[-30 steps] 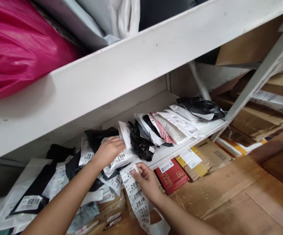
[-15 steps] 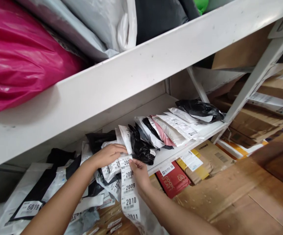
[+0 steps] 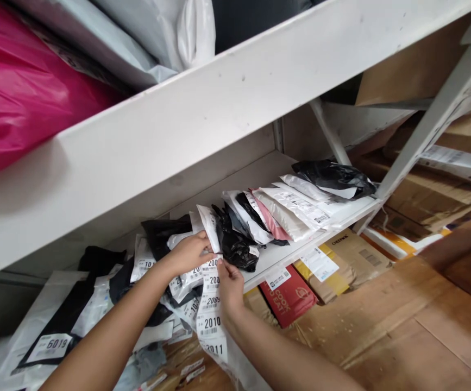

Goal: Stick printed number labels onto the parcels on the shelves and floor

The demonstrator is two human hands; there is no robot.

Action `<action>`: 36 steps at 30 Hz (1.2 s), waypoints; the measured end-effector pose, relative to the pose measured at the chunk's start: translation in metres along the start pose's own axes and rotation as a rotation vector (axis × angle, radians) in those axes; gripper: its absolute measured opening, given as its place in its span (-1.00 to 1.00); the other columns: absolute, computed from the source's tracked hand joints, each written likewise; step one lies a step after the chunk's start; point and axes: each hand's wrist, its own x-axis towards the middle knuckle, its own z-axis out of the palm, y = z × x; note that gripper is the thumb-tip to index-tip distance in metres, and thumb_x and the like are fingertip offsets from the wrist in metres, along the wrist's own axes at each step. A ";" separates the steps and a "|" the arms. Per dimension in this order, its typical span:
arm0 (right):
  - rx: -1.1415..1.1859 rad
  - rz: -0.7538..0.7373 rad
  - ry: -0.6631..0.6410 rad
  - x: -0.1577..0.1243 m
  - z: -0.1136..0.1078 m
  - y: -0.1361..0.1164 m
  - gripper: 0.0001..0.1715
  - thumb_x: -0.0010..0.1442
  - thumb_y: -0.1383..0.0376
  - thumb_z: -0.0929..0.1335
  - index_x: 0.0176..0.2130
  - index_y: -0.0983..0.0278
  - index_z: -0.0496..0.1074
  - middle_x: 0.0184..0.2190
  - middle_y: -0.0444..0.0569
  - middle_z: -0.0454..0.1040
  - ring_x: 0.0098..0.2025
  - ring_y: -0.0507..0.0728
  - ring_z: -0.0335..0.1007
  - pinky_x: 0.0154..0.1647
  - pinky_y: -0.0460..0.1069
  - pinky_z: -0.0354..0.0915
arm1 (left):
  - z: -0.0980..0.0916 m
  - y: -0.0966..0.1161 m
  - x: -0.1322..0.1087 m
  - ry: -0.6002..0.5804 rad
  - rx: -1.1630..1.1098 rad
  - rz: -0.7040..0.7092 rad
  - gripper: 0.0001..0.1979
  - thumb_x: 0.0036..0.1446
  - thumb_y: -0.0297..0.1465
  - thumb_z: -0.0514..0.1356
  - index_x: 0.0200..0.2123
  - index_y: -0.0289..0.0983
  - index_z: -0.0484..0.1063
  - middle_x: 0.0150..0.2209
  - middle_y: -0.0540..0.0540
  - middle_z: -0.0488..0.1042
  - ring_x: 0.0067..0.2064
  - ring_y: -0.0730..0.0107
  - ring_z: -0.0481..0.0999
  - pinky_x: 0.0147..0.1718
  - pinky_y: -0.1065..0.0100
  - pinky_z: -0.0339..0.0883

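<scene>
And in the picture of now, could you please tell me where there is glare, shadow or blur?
Head view, upper left: pale glints on the pink bag, with a soft shadow below it on the white shelf beam; head view, lower right: the large cardboard box looks smeared; head view, lower centre: the label strip is clearer, with 2010 readable.

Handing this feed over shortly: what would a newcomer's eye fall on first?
Probably the bright magenta plastic parcel bulging over the front edge of the upper shelf, upper left. Next, the strip of numbered barcode labels hanging from the right hand, lower centre. Then the red "COOK TO EAT!" package below the lower shelf.
</scene>
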 end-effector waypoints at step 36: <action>0.158 0.261 0.022 -0.002 -0.003 -0.010 -0.52 -0.19 0.00 0.56 -0.53 0.25 0.36 -0.60 -0.09 0.48 -0.57 0.06 0.32 -0.50 -0.02 0.24 | 0.009 0.011 0.005 -0.029 0.141 -0.035 -0.75 0.24 -0.34 0.07 -0.12 -0.32 0.46 -0.03 -0.30 0.45 0.03 0.05 0.46 0.03 0.15 0.30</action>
